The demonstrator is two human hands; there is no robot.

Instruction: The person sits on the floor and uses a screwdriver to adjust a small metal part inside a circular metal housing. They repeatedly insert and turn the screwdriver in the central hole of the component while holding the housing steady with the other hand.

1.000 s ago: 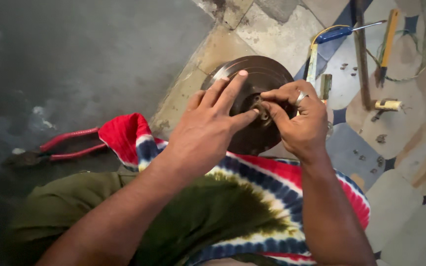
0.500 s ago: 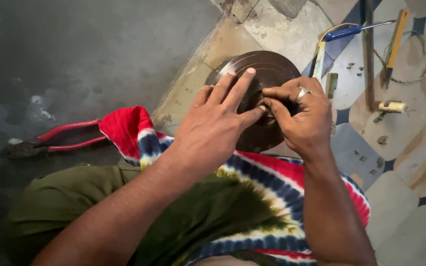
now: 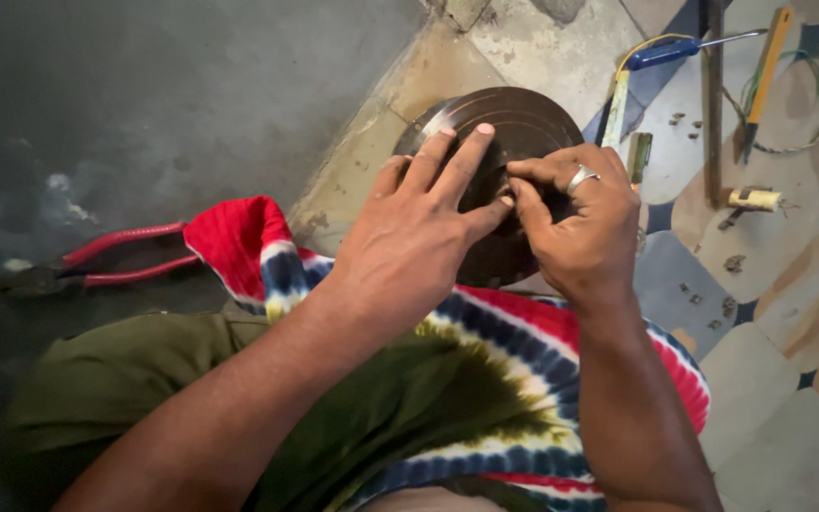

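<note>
A dark round metal disc (image 3: 514,123), ridged in rings, rests on the lap at the upper centre of the head view, its far rim toward twelve o'clock over the patterned floor (image 3: 770,379). The left hand (image 3: 419,237) lies flat on it with fingers spread, thumb tip meeting the right hand (image 3: 575,232), which wears a ring and pinches something small at the disc's hub; what it pinches is hidden under the fingertips. Done well, this work seems to call for steady downward pressure from the spread hand while the pinching fingers move in small, controlled motions. A tie-dye cloth (image 3: 523,379) covers the lap at six o'clock. Red-handled pliers (image 3: 97,265) lie at nine o'clock, a blue-handled screwdriver (image 3: 675,49) at one o'clock.
</note>
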